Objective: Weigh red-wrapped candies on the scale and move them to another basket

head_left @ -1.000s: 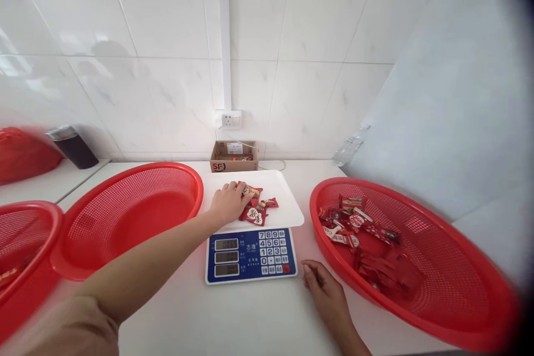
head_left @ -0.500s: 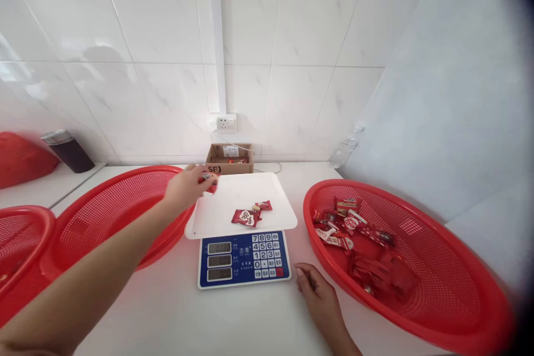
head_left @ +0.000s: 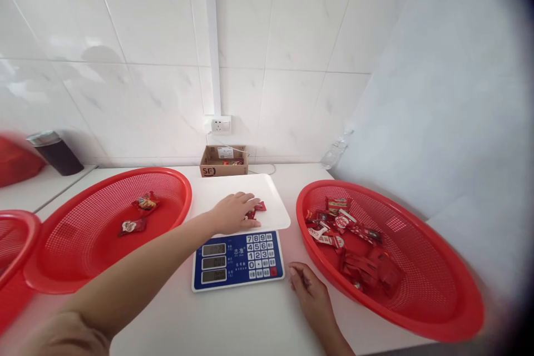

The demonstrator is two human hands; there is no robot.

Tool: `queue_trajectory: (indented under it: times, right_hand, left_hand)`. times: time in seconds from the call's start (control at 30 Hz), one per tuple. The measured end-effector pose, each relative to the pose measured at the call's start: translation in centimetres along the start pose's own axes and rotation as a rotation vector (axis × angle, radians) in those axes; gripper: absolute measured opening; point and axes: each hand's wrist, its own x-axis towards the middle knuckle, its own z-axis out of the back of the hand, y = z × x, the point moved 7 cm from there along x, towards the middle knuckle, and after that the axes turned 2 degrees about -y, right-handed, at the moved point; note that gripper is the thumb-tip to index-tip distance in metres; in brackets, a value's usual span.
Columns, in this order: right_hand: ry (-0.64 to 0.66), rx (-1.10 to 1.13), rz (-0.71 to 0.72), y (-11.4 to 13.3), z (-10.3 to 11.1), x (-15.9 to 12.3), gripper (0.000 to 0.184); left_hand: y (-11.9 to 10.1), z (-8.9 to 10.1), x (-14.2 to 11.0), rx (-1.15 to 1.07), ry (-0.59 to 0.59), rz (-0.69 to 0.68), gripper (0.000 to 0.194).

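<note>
My left hand (head_left: 236,213) is over the white weighing tray (head_left: 275,189), fingers stretched and thumb apart, around red-wrapped candies (head_left: 260,207) that it partly hides. I cannot tell whether it grips any of them. Below the tray is the blue panel of the digital scale (head_left: 237,260), with keys and three displays. My right hand (head_left: 311,292) rests on the table just right of the panel, its fingers curled and nothing visible in them. Two wrapped candies, a printed packet (head_left: 147,203) and a red one (head_left: 132,226), lie in the left red basket (head_left: 54,272).
On the right stands a red basket (head_left: 450,311) with several wrapped candies (head_left: 359,245). Another red basket (head_left: 25,217) is at the far left. Behind the tray are a small cardboard box (head_left: 224,169), a dark bottle (head_left: 58,153) and a clear plastic bottle (head_left: 334,151).
My left hand, which held a wrapped candy at the tray's left edge, has moved right over the candies on the tray. Two candies now show in the left basket. My right hand stays put.
</note>
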Motion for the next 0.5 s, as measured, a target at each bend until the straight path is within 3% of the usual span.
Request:
queue_trajectory:
  times: [0.1, 0.27, 0.37, 0.5]
  right_hand:
    - [0.008, -0.011, 0.001, 0.1, -0.1, 0.0, 0.037]
    - [0.036, -0.011, 0.011, 0.2, -0.3, 0.1, 0.036]
    - [0.043, -0.002, 0.017, 0.3, -0.3, 0.0, 0.034]
    - [0.034, -0.003, 0.044, 0.9, -0.1, 0.0, 0.031]
  left_hand:
    - [-0.5, -1.0, 1.6, 0.022, -0.024, 0.072, 0.049]
    - [1.1, -1.1, 2.4, 0.039, -0.081, 0.231, 0.037]
    - [3.0, 1.0, 0.9, 0.057, -0.138, 0.327, 0.035]
    - [6.8, 5.8, -4.4, 0.095, -0.251, 0.515, 0.038]
